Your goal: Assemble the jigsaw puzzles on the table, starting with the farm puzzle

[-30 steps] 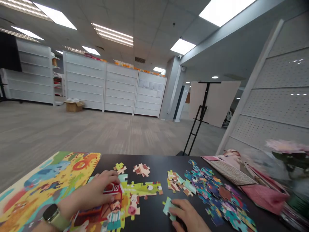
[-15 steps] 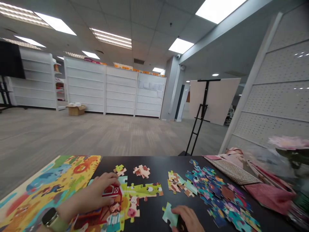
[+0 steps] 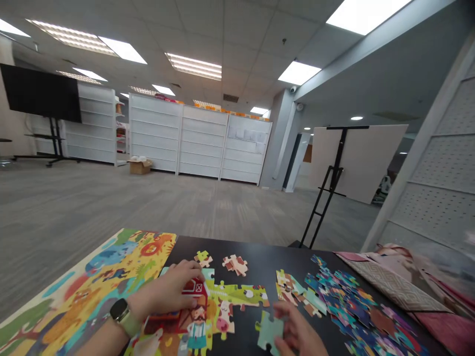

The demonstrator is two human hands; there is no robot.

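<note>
Pinching the teal piece (image 3: 267, 332) by its right side, right grip (image 3: 300, 332) closed; left grip (image 3: 172, 287) spread on the puzzle (image 3: 202, 316).

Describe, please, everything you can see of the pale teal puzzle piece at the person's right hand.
The puzzle piece looks like thin, flat printed cardboard, mostly pale teal, with a yellow-green patch on its left edge and interlocking knobs and notches. The fingers of the right hand grip its right edge, partly covering it. It is unattached, over the dark tabletop, right of the joined puzzle section; whether it touches the tabletop cannot be told.
</note>
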